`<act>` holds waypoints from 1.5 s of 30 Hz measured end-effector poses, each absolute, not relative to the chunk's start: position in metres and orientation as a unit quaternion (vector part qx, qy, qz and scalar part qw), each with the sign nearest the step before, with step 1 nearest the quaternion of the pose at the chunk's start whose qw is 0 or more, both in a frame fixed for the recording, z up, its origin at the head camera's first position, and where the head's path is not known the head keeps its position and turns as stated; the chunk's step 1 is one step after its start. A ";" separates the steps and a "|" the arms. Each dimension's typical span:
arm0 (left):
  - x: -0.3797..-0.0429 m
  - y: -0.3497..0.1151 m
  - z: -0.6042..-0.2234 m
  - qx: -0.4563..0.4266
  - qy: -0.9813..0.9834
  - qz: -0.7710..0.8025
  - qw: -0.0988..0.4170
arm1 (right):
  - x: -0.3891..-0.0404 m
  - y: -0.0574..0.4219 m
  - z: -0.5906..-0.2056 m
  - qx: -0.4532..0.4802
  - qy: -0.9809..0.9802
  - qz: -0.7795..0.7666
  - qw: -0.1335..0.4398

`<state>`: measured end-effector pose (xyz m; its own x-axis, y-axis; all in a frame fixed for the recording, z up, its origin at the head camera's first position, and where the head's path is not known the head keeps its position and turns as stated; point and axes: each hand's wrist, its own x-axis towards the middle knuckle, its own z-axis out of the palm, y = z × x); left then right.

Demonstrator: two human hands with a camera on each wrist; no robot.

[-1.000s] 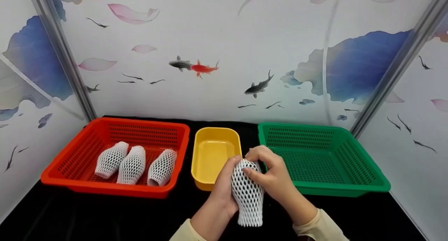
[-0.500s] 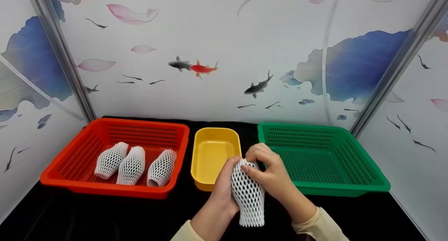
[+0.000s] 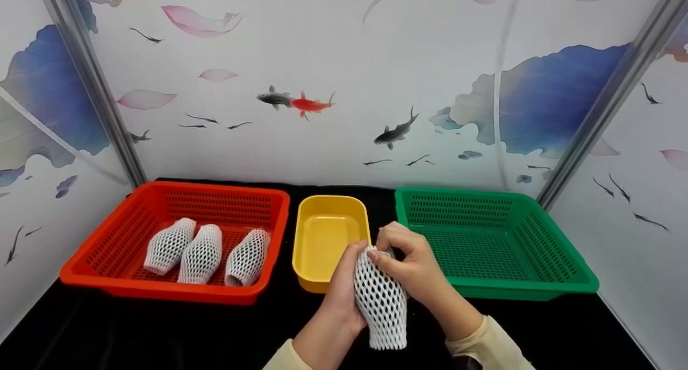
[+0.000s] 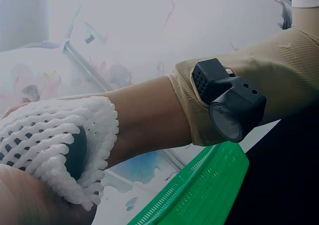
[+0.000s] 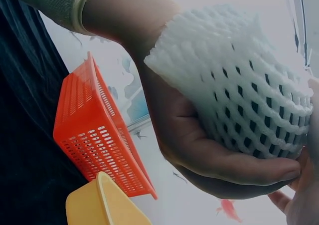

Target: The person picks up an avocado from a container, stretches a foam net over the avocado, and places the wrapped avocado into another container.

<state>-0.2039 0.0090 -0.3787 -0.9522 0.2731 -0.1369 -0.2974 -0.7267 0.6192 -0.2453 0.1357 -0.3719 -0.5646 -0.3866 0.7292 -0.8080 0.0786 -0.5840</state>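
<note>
Both hands hold one white foam fruit net (image 3: 380, 305), in front of the yellow bin in the head view. My left hand (image 3: 341, 300) is wrapped round its left side, the thumb near the upper end. At that upper end my right hand (image 3: 416, 265) pinches the mesh between thumb and fingers. The net bulges, and its narrower lower end hangs loose. Inside it, a smooth dark green item (image 4: 76, 155) shows through the open end in the left wrist view; the mesh hides most of it. The right wrist view shows dark gaps through the net's bulging side.
A red basket (image 3: 177, 291) on the left contains three more white foam nets (image 3: 201, 254). The yellow bin (image 3: 296, 246) stands in the middle, and a green basket (image 3: 516, 289) on the right. Printed panels (image 3: 344, 47) enclose the back and sides of the black-covered table.
The net's lower end has swung slightly right. My right thumb has shifted a little left over the net's upper end, while my left hand keeps its hold.
</note>
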 end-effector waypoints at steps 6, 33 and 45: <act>-0.204 0.010 -0.378 0.008 0.336 0.931 0.144 | -0.246 0.136 -0.373 0.404 -0.703 0.561 0.163; -0.207 0.005 -0.376 0.000 0.345 0.929 0.130 | -0.241 0.135 -0.371 0.361 -0.714 0.580 0.151; -0.210 -0.003 -0.380 -0.016 0.378 0.921 0.092 | -0.239 0.141 -0.369 0.348 -0.713 0.594 0.134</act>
